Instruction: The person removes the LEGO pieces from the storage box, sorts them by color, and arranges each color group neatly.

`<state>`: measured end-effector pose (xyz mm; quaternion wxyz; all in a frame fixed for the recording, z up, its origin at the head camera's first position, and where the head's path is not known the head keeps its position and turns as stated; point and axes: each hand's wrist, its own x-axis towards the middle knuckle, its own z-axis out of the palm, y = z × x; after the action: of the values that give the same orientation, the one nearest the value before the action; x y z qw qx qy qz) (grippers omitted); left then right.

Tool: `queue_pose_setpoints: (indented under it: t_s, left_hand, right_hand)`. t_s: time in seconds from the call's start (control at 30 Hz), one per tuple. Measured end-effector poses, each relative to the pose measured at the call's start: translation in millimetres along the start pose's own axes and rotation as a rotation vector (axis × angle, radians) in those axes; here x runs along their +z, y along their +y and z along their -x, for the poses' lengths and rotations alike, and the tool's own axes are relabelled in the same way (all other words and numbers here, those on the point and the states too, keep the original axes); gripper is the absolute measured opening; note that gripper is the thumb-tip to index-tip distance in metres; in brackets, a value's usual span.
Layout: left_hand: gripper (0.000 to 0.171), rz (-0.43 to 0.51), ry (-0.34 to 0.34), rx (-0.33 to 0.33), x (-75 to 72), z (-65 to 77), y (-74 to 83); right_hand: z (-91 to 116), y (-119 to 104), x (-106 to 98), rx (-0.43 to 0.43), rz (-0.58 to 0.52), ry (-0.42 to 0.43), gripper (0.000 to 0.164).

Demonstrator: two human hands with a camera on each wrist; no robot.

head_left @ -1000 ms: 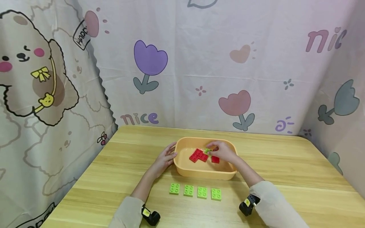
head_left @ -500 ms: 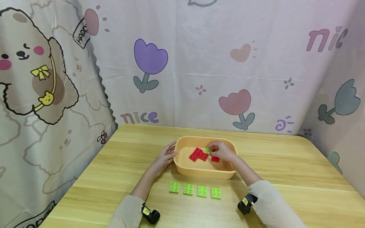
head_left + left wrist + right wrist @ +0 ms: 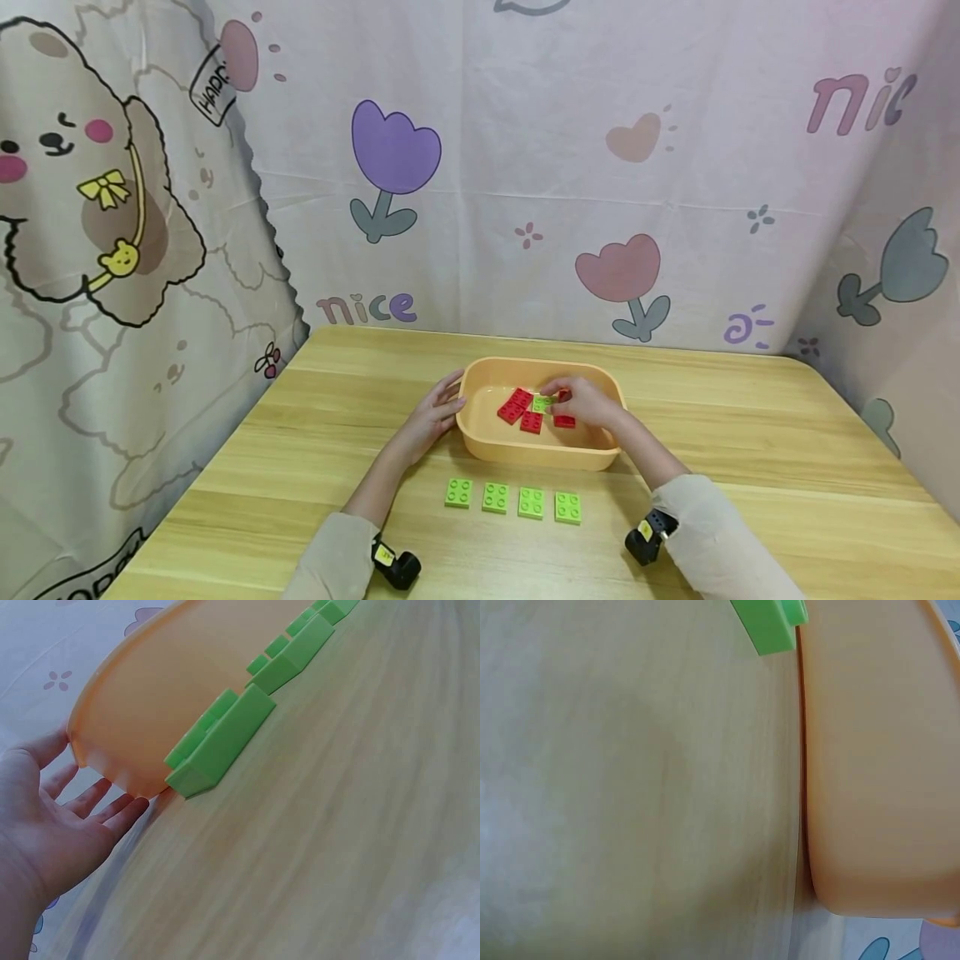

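On the desk (image 3: 337, 433), mid-frame, a bin (image 3: 534, 454) is touched at its left end by the left hand (image 3: 433, 416), fingers spread. Inside, a green block (image 3: 541, 405) is seen just left of the nearer right hand (image 3: 591, 403), fingers bent; whether it is pinched cannot be told.

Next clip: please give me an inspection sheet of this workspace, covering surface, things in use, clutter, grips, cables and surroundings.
Surface: light wood-grain table.
Job's things: orange tub with red bricks and a green brick visible inside; four green bricks in a row on the near side of the tub.
Clutter: nothing seen.
Left grip: touches the tub's left end.
Right grip: reaches into the tub, fingers at the green brick; cannot tell whether they pinch it.
Cables: nothing seen.
Surroundings: patterned cloth behind and at both sides; black devices on both wrists.
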<state>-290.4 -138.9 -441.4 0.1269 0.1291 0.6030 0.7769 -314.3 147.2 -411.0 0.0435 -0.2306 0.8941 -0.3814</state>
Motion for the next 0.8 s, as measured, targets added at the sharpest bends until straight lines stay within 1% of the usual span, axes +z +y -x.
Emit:
queue_pose_setpoints:
  t_s: [0.03,0.07,0.17,0.27,0.3,0.47,0.57,0.8]
  left_hand:
    - [0.056,0.000,0.002,-0.001,0.3,0.2,0.0]
    - [0.056,0.000,0.000,-0.001,0.4,0.0,-0.1]
    - [0.056,0.000,0.002,0.000,0.7,-0.3,0.1]
    - [0.056,0.000,0.009,0.002,1.0,-0.2,0.5]
    - [0.056,0.002,0.012,0.002,1.0,-0.2,0.5]
    - [0.055,0.003,0.024,0.001,0.0,0.2,0.9]
    - [0.055,-0.001,0.028,-0.007,-0.8,0.7,0.8]
    - [0.056,-0.006,0.009,-0.010,0.5,-0.1,1.1]
  right_hand:
    - [-0.1,1.4,-0.4,-0.019,-0.004,-0.006,0.022]
    - [-3.1,10.9,0.6,-0.064,-0.005,-0.012,0.022]
    - [-2.8,12.5,-0.2,-0.107,0.000,-0.034,0.023]
    - [-3.2,11.6,0.6,-0.089,0.007,-0.041,0.023]
    - [-0.5,2.8,-0.3,-0.054,0.013,-0.040,0.023]
    - [-1.8,-1.6,2.9,0.012,0.069,-0.022,0.024]
    - [-1.8,-3.1,4.3,0.023,0.083,-0.020,0.024]
    - [0.6,-3.8,3.2,0.001,0.078,-0.016,0.022]
